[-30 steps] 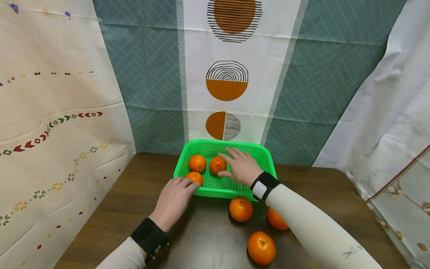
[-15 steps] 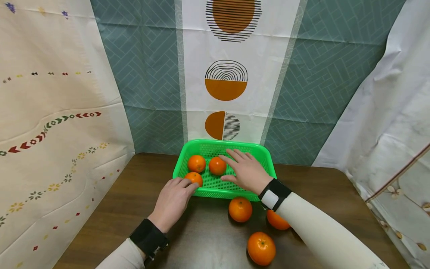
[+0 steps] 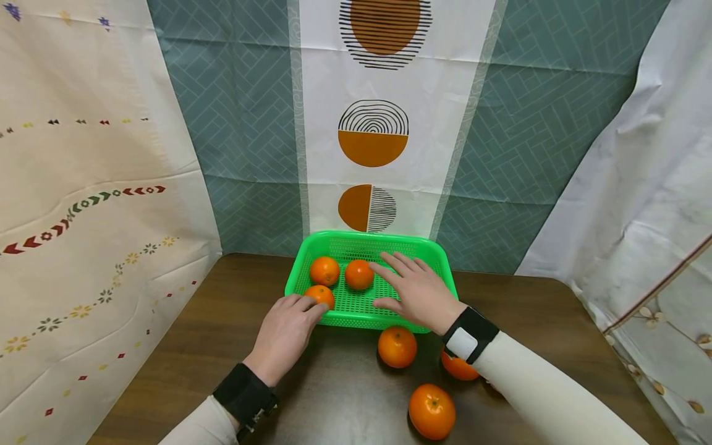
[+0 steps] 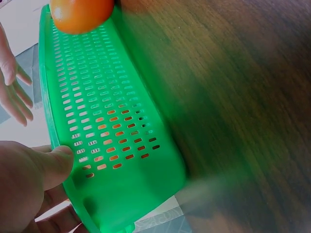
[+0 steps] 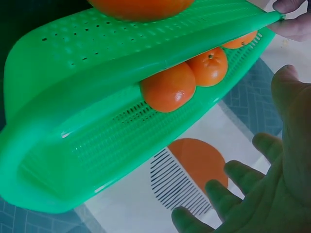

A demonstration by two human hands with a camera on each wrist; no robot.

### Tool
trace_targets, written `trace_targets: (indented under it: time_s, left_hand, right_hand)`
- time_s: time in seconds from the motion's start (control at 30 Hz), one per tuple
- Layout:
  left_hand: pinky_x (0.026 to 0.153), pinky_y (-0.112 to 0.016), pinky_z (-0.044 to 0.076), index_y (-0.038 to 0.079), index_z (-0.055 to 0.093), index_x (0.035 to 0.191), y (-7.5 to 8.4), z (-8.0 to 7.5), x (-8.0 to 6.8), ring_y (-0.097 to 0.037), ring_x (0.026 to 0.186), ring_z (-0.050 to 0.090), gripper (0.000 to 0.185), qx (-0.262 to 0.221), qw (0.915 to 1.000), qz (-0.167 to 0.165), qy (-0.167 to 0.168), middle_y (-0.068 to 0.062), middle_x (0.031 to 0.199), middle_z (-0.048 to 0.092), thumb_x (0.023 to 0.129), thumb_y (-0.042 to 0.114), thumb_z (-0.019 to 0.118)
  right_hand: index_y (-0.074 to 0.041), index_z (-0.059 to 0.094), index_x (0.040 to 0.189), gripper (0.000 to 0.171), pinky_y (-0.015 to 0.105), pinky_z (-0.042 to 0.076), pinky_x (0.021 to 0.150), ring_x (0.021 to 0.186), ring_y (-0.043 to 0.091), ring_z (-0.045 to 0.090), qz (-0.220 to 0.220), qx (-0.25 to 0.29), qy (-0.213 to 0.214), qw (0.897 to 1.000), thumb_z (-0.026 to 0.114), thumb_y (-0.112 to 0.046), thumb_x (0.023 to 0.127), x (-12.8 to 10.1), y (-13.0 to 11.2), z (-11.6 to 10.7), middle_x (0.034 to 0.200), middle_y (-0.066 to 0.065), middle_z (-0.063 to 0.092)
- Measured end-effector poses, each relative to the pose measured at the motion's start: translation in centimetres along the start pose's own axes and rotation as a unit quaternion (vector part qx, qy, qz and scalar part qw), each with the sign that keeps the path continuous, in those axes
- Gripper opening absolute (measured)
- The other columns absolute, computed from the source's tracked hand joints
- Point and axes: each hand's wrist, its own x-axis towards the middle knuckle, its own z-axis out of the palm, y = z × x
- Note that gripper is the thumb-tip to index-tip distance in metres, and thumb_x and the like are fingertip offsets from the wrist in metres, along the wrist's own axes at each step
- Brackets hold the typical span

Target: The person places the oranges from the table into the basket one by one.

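Observation:
My left hand [image 3: 286, 334] grips the front left rim of a green plastic basket [image 3: 361, 320]. In the left wrist view, the thumb [image 4: 60, 162] presses the rim's outer face and other fingers go behind it. Inside the basket sit one orange [image 3: 325, 271] at the back left, another orange [image 3: 359, 274] near the middle, and a third orange [image 3: 319, 296] by the left fingers. Over the basket's right half hovers my right hand [image 3: 419, 293], fingers spread and holding nothing. The right wrist view shows that hand [image 5: 277, 189] apart from the fruit.
On the brown wooden table [image 3: 334, 395], an orange [image 3: 397, 347] lies close to the basket's front. Another orange [image 3: 432, 411] is nearer me, and one more orange [image 3: 459, 366] is partly under the right forearm. A patterned cloth [image 3: 256, 154] hangs behind the table.
My right hand has drifted right, away from the middle orange, with its fingers spread. The left hand keeps its grip on the rim, and the oranges stay in place.

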Motion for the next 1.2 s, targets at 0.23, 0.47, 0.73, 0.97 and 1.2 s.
trace_targets:
  time_s: [0.23,0.47,0.73,0.97,1.2]
  left_hand:
    - [0.093,-0.046,0.058,0.016,0.081,0.118,0.0,0.0,0.0,-0.03,0.101,0.068,0.03,-0.001,1.0,-0.001,0.0,-0.003,0.107,0.075,0.09,0.011,0.093]
    - [0.092,-0.046,0.058,0.017,0.081,0.117,-0.1,0.1,-0.1,-0.03,0.101,0.067,0.029,-0.003,1.0,-0.007,-0.001,-0.002,0.107,0.076,0.09,0.012,0.093]
    - [0.093,-0.046,0.059,0.017,0.082,0.118,0.0,0.2,0.0,-0.03,0.101,0.067,0.029,-0.005,0.9999,-0.008,-0.005,-0.002,0.107,0.076,0.091,0.011,0.092]
    - [0.094,-0.047,0.059,0.016,0.081,0.119,0.1,0.2,0.0,-0.03,0.102,0.068,0.031,-0.003,0.9999,-0.007,-0.009,-0.003,0.109,0.077,0.09,0.011,0.093]
    - [0.095,-0.047,0.059,0.017,0.082,0.118,0.1,0.2,0.0,-0.03,0.103,0.069,0.028,-0.008,0.9999,-0.008,-0.005,-0.002,0.108,0.076,0.092,0.012,0.091]
  right_hand:
    - [-0.012,0.05,0.166,0.079,0.067,0.042,0.12,0.155,0.045,0.045,-0.009,0.0,0.017,1.0,0.073,-0.054,0.104,-1.5,0.0,-0.5,0.169,0.021,0.046]
    - [-0.013,0.05,0.167,0.081,0.064,0.042,0.121,0.154,0.045,0.046,-0.01,-0.006,0.021,1.0,0.073,-0.057,0.103,-3.2,0.0,-0.6,0.171,0.019,0.044]
    - [-0.015,0.051,0.166,0.079,0.065,0.042,0.121,0.154,0.043,0.047,-0.018,-0.008,0.042,0.999,0.073,-0.057,0.103,-5.3,-0.4,-0.7,0.169,0.017,0.047]
    - [-0.016,0.051,0.166,0.08,0.064,0.041,0.122,0.156,0.041,0.045,-0.025,-0.001,0.044,0.999,0.075,-0.057,0.102,-6.9,-1.1,-0.7,0.17,0.016,0.046]
    - [-0.019,0.049,0.168,0.078,0.064,0.04,0.122,0.158,0.039,0.043,-0.014,0.006,0.034,0.999,0.069,-0.06,0.104,-8.1,-1.8,-0.6,0.174,0.012,0.042]
